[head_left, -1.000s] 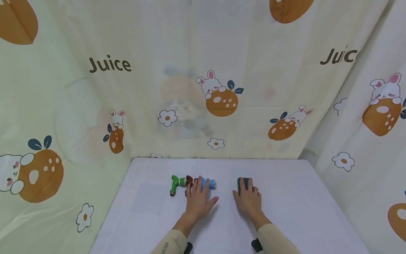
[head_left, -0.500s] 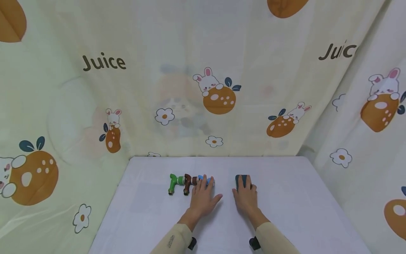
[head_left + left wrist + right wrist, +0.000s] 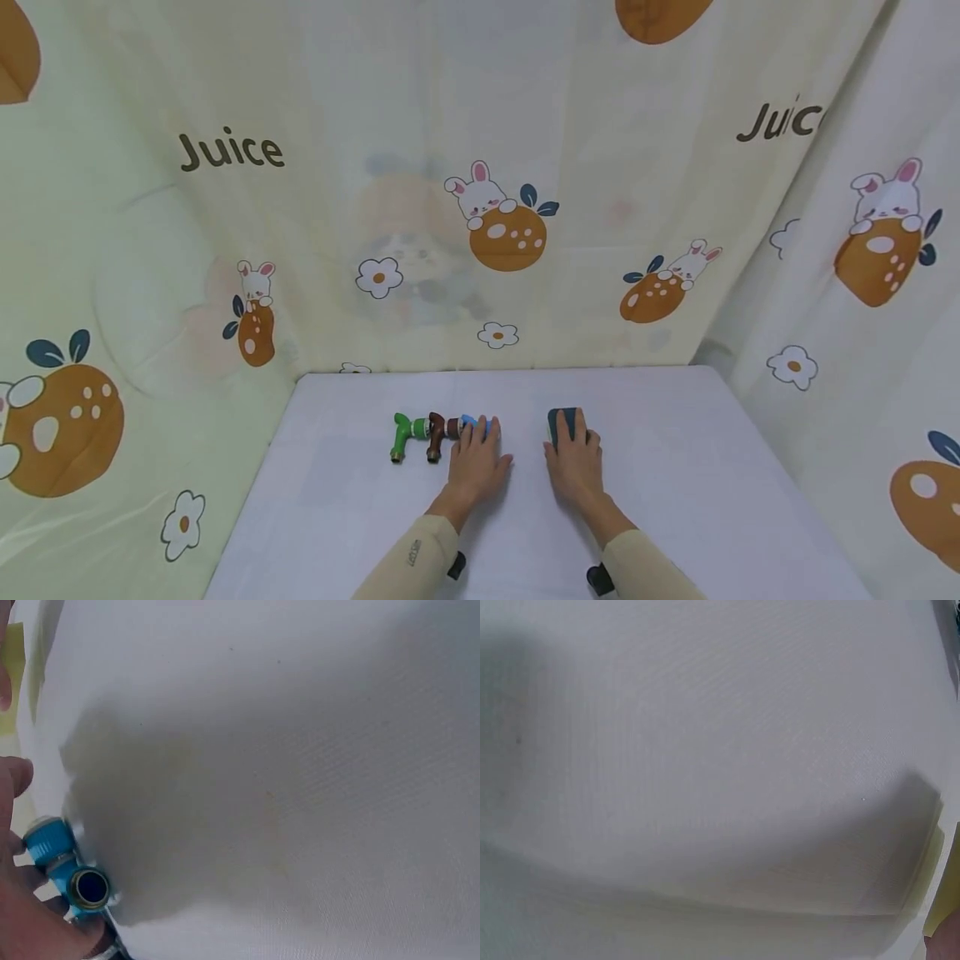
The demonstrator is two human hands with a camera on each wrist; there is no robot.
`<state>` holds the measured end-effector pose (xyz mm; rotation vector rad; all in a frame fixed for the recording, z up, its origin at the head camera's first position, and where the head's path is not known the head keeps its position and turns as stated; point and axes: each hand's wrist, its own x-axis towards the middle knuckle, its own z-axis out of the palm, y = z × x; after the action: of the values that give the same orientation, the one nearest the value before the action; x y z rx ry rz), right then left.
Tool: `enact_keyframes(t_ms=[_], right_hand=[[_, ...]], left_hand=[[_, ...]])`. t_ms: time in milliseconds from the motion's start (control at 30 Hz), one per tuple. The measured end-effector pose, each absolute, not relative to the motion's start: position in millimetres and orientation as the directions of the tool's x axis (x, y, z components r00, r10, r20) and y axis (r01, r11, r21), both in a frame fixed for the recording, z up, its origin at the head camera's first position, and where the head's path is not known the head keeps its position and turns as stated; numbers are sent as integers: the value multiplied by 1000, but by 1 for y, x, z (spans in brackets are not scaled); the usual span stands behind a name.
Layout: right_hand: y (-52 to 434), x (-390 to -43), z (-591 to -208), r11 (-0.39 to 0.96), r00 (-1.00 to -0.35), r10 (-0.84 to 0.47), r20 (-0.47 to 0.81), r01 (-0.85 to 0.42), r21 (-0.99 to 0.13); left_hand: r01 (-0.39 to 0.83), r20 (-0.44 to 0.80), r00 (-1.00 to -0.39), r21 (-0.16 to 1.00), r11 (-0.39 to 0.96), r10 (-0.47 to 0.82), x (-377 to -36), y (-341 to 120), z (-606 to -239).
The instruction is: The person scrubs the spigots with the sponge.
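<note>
Three plastic taps lie in a row: a green tap [image 3: 402,432], a brown tap [image 3: 436,433] and a blue tap [image 3: 468,419]. My left hand [image 3: 476,462] rests over the blue tap, partly covering it, with fingers spread forward and thumb apart. In the left wrist view, the blue tap [image 3: 49,841] shows its round open end towards the camera, with fingers beside it. To the right, my right hand [image 3: 576,465] holds a sponge [image 3: 553,423], dark green on top, with two fingers over it and the thumb at its side. The sponge's yellow part [image 3: 948,877] shows in the right wrist view.
Everything lies on a white table [image 3: 360,500]. A cream curtain [image 3: 322,250] printed with rabbits and oranges hangs behind and along both sides. Light sleeves [image 3: 416,554] and dark wrist devices [image 3: 600,577] reach in from the near edge.
The left hand has moved right along the row, uncovering the brown tap and coming to lie over the blue one. The right hand stays on the sponge. The head view has shifted slightly.
</note>
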<state>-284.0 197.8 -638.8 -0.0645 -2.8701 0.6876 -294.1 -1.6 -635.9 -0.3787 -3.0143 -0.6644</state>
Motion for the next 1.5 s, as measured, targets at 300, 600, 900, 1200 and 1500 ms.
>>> enact_keyframes(t_ms=[300,600,900,1200,1500], right_hand=[[193,-281,-633,881,-981,59,188,-38,-472],[188,-281,-629,866,-969,35,244,-92,-491],[180,-283,-623,853,-932,5,363,-186,-488],[174,-274,-602,712,-982,13,188,-123,-692],[154,-253,-570,459,-975,-128,180,-219,-861]], left_hand=[[197,43,-979,403,894,197,-290,8,-618],[79,40,-997,483,872,68,-286,5,-615],[46,11,-999,502,864,48,-293,3,-622],[25,-13,-997,860,509,71,-294,-24,-596],[-206,-174,-949,974,-97,264,-291,-48,-571]])
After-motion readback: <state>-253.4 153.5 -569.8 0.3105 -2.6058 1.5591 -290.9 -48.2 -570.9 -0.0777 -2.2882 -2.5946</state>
